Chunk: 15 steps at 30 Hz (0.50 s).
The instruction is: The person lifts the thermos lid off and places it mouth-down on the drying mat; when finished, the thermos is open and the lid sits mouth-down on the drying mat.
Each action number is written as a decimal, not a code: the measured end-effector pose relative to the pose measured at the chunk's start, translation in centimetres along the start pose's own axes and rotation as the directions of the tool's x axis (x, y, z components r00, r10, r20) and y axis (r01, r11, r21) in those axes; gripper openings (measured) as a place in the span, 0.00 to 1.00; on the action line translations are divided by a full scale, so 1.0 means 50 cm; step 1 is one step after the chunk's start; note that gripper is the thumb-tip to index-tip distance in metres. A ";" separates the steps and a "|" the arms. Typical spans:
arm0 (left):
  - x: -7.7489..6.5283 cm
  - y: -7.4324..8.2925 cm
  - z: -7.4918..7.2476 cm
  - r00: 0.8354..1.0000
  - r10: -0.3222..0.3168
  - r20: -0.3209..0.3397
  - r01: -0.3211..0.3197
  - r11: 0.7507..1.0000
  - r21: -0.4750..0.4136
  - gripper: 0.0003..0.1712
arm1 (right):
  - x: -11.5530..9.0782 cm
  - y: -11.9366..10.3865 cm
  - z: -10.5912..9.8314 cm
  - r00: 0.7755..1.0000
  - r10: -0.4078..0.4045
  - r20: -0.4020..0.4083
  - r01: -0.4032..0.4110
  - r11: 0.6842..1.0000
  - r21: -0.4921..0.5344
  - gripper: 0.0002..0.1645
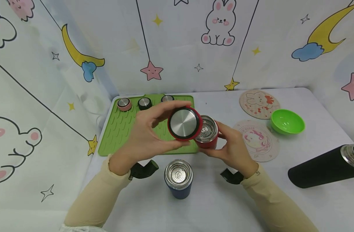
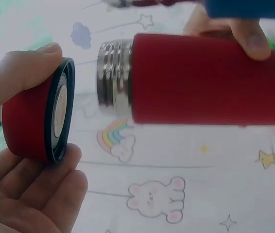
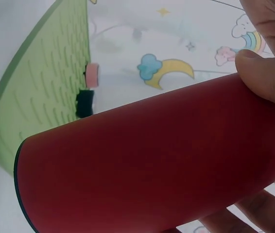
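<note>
My left hand (image 1: 143,133) grips a red lid (image 1: 184,123) with a brushed metal top between thumb and fingers. A red thermos bottle (image 2: 200,80) is in my right hand (image 1: 233,148), fingers and thumb around its body. Its steel threaded neck is uncovered, and a perforated strainer (image 1: 207,130) sits in the mouth. In the left wrist view the lid's underside faces that neck with a gap between them. Below my hands a blue thermos bottle (image 1: 181,192) stands upright without a lid, a strainer in its mouth.
Behind my left hand lies a green drying mat (image 1: 108,141) bearing a pink lid (image 1: 124,104), a black lid (image 1: 144,103) and another lid (image 1: 167,98). To the right are two round coasters (image 1: 259,104), a green bowl (image 1: 287,121) and a black thermos bottle (image 1: 319,169) without a lid.
</note>
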<state>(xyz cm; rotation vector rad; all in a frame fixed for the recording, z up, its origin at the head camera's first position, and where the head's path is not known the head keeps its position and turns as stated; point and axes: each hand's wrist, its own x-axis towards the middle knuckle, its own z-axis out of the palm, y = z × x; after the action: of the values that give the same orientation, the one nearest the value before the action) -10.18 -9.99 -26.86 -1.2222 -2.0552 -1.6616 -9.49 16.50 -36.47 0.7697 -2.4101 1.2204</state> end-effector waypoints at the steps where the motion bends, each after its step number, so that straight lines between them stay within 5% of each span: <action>1: -0.003 -0.005 -0.004 1.000 -0.009 -0.012 0.009 1.000 -0.003 0.46 | -0.003 0.003 -0.001 1.000 0.015 -0.003 -0.015 1.000 -0.002 0.47; 7: -0.026 -0.052 -0.034 0.990 -0.104 -0.092 0.105 0.994 0.000 0.47 | -0.023 0.018 -0.006 0.995 0.096 -0.016 -0.096 0.995 0.004 0.46; 15: -0.065 -0.129 -0.080 0.950 -0.250 -0.189 0.264 0.963 0.052 0.46 | -0.055 0.025 -0.008 0.980 0.200 0.004 -0.200 0.979 0.039 0.45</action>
<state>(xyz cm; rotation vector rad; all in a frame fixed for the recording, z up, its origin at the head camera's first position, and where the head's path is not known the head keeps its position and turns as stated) -14.01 -15.09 -32.09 -0.7723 -2.2144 -1.7104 -8.02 18.31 -38.46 0.5476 -2.5196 1.3448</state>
